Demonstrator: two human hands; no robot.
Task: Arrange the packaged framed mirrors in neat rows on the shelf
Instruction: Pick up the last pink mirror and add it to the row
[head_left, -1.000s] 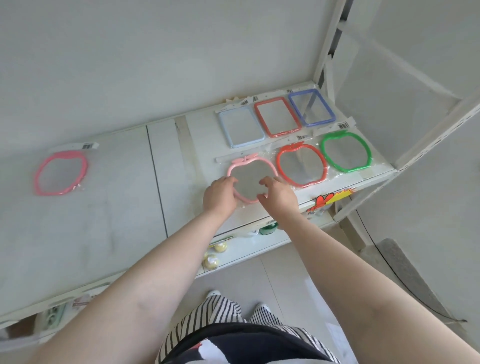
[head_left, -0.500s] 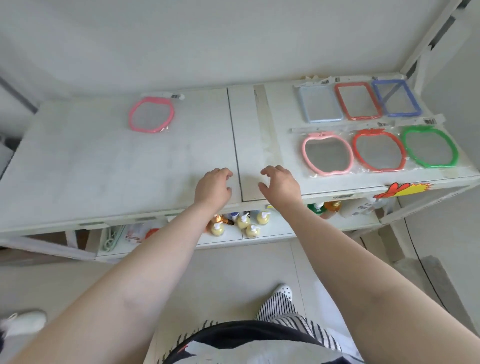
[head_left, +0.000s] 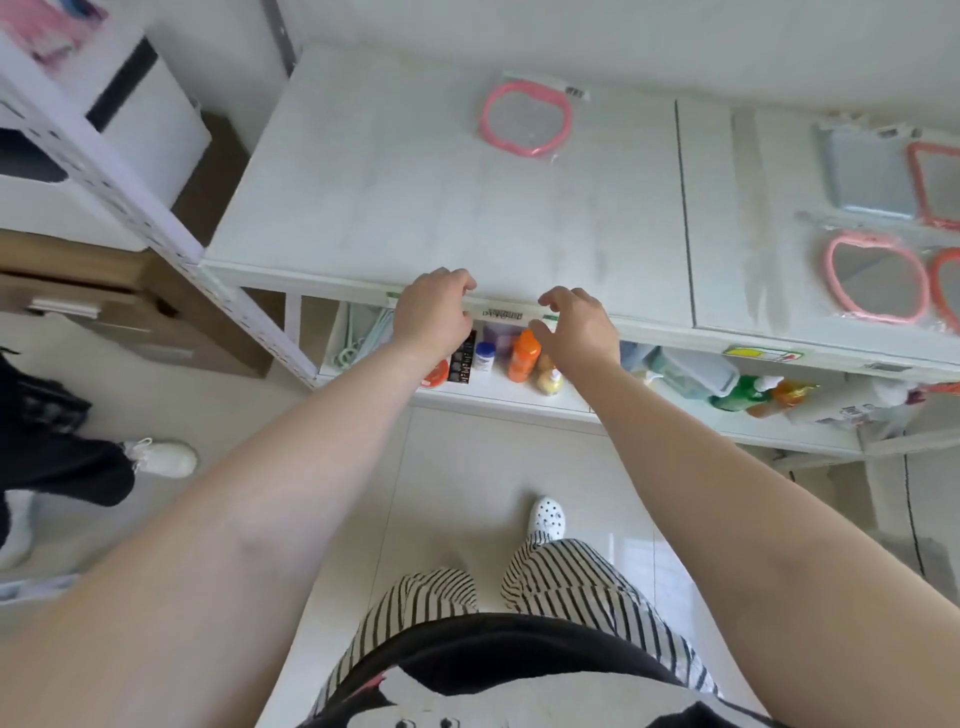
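Spanning the upper frame, the white shelf (head_left: 467, 208) carries a lone pink apple-shaped mirror (head_left: 525, 118) in clear wrap near its back edge, upper centre. At the right edge lie a second pink apple mirror (head_left: 875, 283), a pale blue rectangular mirror (head_left: 867, 174) and parts of red-framed ones. Both hands hover at the shelf's front lip, left hand (head_left: 434, 312) and right hand (head_left: 579, 325) loosely curled, holding nothing. Bottles (head_left: 522, 356) stand on the lower tier beneath.

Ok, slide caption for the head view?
Empty hands hover at the shelf edge; lone pink mirror awaits placement.
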